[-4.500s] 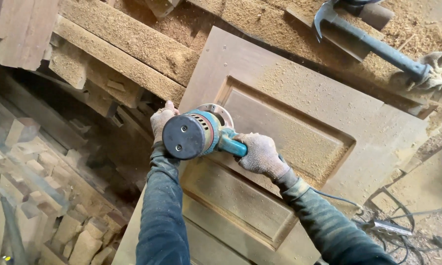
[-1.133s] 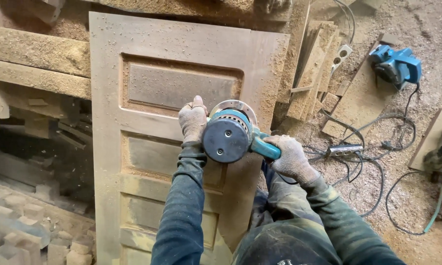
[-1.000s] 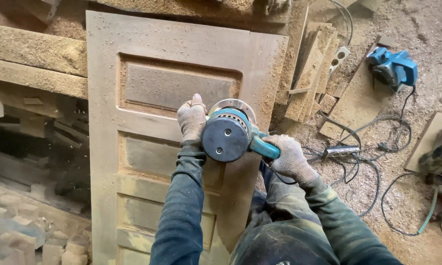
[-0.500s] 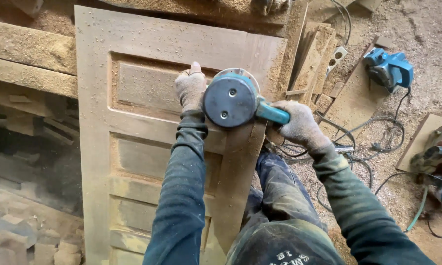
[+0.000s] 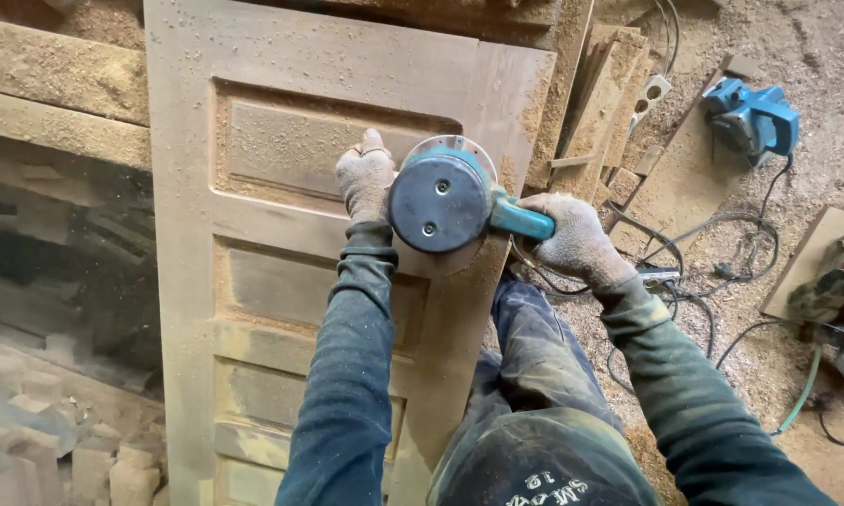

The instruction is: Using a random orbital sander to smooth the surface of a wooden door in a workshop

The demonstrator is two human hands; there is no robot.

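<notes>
A panelled wooden door [image 5: 253,75] lies flat, dusted with sawdust. A teal and dark grey disc sander [image 5: 438,200] rests on the door's right stile, beside the upper recessed panel. My left hand [image 5: 365,176], in a dusty knit glove, grips the sander's left side. My right hand [image 5: 574,237], also gloved, is closed around the teal handle that sticks out to the right. Both arms wear dark blue sleeves.
A blue power tool [image 5: 752,114] sits on a board at the upper right. Black cables [image 5: 722,272] trail over the sawdust floor. Another tool [image 5: 834,290] lies at the right edge. Timber beams [image 5: 56,84] lie left of the door, small wood blocks [image 5: 56,440] at lower left.
The sander and both hands have moved up the door's right stile, from beside the second panel to beside the top one. The view has shifted with them.
</notes>
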